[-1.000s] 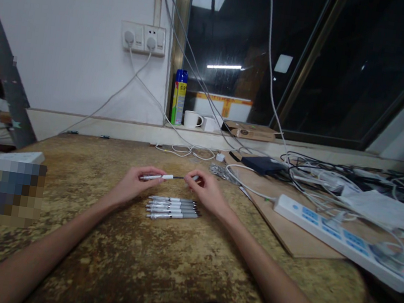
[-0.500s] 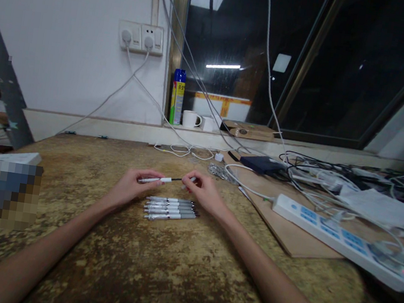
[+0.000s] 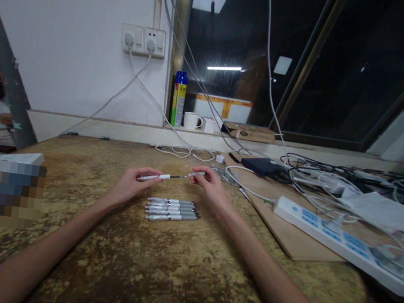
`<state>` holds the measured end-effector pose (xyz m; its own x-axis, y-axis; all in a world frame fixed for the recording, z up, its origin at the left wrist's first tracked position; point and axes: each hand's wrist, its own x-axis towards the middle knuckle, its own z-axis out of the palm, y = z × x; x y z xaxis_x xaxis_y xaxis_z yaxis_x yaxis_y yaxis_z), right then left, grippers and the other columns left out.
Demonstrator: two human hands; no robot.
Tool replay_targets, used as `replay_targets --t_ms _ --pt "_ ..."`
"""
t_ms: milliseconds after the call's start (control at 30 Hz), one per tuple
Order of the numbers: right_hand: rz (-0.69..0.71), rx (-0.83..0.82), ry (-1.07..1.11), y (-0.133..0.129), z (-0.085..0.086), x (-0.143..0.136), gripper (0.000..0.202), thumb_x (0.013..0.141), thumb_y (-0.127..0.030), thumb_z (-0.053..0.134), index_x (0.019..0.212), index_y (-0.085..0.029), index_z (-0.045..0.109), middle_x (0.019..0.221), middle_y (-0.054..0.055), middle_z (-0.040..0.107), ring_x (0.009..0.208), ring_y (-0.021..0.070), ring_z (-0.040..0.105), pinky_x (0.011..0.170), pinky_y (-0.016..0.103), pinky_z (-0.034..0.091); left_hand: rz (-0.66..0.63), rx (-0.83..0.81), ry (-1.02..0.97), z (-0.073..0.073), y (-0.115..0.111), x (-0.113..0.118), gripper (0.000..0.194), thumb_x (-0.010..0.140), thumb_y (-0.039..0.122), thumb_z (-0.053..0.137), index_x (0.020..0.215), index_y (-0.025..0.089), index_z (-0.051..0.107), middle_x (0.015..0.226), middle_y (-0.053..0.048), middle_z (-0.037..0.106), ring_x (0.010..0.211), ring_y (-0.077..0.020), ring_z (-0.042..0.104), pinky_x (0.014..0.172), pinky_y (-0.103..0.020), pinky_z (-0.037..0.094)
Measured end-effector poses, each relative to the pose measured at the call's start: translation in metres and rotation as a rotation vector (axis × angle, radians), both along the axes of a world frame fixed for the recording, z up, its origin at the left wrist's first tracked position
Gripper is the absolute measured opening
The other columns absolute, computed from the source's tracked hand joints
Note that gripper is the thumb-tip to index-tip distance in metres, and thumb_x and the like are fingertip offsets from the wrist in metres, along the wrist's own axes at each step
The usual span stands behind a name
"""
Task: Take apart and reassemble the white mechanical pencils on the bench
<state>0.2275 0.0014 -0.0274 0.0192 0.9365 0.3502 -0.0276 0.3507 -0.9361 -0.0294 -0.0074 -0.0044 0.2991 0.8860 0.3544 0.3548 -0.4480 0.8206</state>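
My left hand (image 3: 133, 183) is closed around the white pen body (image 3: 164, 177), which lies almost level above the table. A thin dark refill (image 3: 178, 176) sticks out of its right end. Between the fingertips of my right hand (image 3: 212, 184) is a light-coloured pen barrel piece (image 3: 197, 174). Its left end lines up with the refill's tip; whether they touch is too small to tell. Several white and grey pens (image 3: 171, 209) lie side by side on the table just below my hands.
Behind my right hand lies a heap of small shiny parts (image 3: 226, 175). A white power strip (image 3: 325, 234) rests on a brown board (image 3: 288, 234) at the right, with tangled cables beyond. A spray can (image 3: 178, 100) and a mug (image 3: 192, 120) stand on the sill.
My right hand has moved slightly right and up, turning the barrel piece from a steep tilt to nearly in line with the refill. My left hand still holds the pen body.
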Motion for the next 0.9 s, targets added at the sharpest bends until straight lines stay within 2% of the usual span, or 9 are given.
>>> replay_targets --t_ms 133,433,700,900 --pt "0.036 -0.03 0.068 -0.005 0.006 -0.001 0.03 0.077 -0.039 0.069 0.098 -0.019 0.066 0.085 0.004 0.071 0.082 0.0181 0.068 0.087 0.035 0.055 0.007 0.019 0.017 -0.001 0.002 -0.001 0.039 0.085 0.049 0.072 0.11 0.019 0.078 0.115 -0.009 0.077 0.108 -0.0276 0.069 0.1 -0.038 0.05" --pt "0.033 -0.03 0.082 -0.004 0.007 -0.002 0.028 0.076 -0.037 0.071 0.096 -0.018 0.068 0.08 0.003 0.069 0.078 0.017 0.066 0.085 0.035 0.054 0.008 0.014 0.015 0.0 0.002 -0.001 0.041 0.086 0.05 0.072 0.111 0.019 0.078 0.115 -0.009 0.077 0.108 -0.0276 0.069 0.1 -0.038 0.05" --pt "0.057 0.001 -0.02 -0.009 0.007 -0.008 0.025 0.074 -0.031 0.073 0.095 -0.017 0.071 0.085 0.003 0.07 0.079 0.0166 0.064 0.079 0.031 0.05 -0.021 -0.015 -0.001 0.003 -0.004 0.004 0.038 0.086 0.048 0.072 0.11 0.018 0.078 0.112 -0.009 0.078 0.104 -0.0258 0.07 0.096 -0.035 0.051" --pt "0.127 0.043 -0.131 -0.015 0.008 -0.016 0.023 0.078 -0.031 0.071 0.097 -0.017 0.073 0.091 0.004 0.072 0.081 0.0167 0.064 0.08 0.031 0.048 -0.057 0.002 0.052 0.001 -0.004 0.005 0.036 0.088 0.048 0.071 0.11 0.021 0.078 0.111 -0.007 0.078 0.104 -0.0252 0.07 0.095 -0.033 0.05"
